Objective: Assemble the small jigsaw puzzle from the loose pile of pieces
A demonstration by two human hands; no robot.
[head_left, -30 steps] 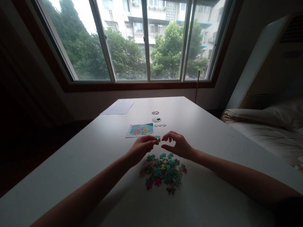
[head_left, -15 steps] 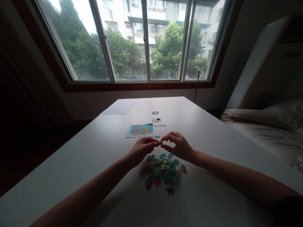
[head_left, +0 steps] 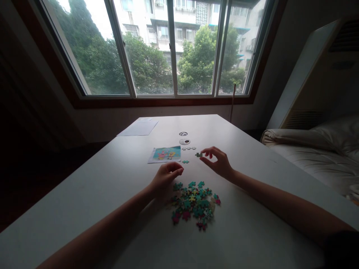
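Between thumb and fingers, my right hand [head_left: 217, 160] pinches a dark green jigsaw puzzle piece [head_left: 199, 154], held right of the laid-out pieces. My left hand [head_left: 167, 175] is curled with thumb and index finger close together near the pile; nothing shows in it. Below the hands lies a loose pile of jigsaw puzzle pieces [head_left: 193, 203], mostly teal with some pink and yellow. A short joined strip of pale pieces [head_left: 189, 148] and a small teal pair [head_left: 185, 161] lie beside a colourful cartoon picture sheet [head_left: 165, 154].
Two round flat items [head_left: 184, 142] lie behind the strip on the white table [head_left: 112, 186]. White paper sheets [head_left: 138, 127] rest at the far left corner. A window [head_left: 174, 56] is beyond the table, and a padded bed or sofa [head_left: 305, 149] stands to the right.
The puzzle piece was between both hands. My left hand has let go of it, and my right hand has carried it away to the right and slightly farther out.
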